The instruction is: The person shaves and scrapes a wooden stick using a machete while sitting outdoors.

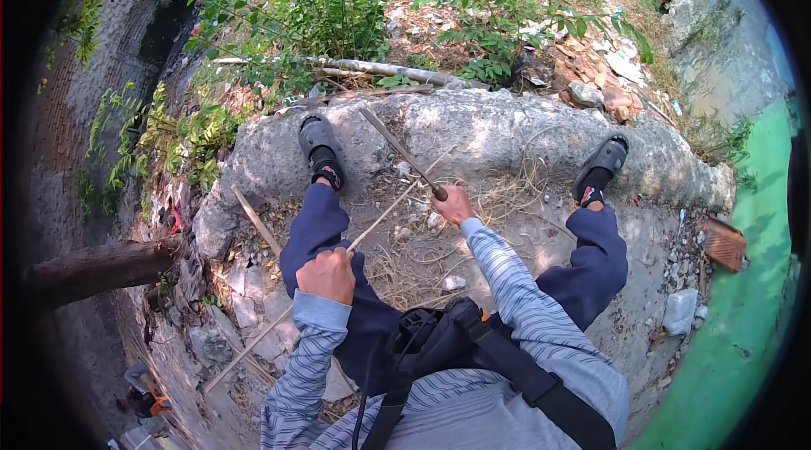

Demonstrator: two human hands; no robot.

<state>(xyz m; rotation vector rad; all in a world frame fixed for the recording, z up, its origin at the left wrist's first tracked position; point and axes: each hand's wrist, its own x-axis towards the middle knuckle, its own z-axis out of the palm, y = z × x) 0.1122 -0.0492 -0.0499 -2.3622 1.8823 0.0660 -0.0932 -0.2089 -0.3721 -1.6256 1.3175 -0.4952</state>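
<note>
My left hand (328, 276) is closed around a long, thin pale stick (382, 218), resting near my left thigh. The stick slants from beyond my hands at the upper right down to the lower left. My right hand (455, 205) grips the dark handle of a long knife (397, 146). Its narrow blade points away and to the left, crossing over the far part of the stick; whether the two touch I cannot tell. Pale curled shavings (418, 272) lie on the ground between my legs.
My feet rest on a rough stone ledge (473, 133). Beyond it are a fallen pole (389, 70), green plants and litter. Another stick (256, 218) lies by my left leg. A log (110, 268) juts in at left. A brick (724, 244) sits beside a green wall (752, 281). A person (145, 395) shows lower left.
</note>
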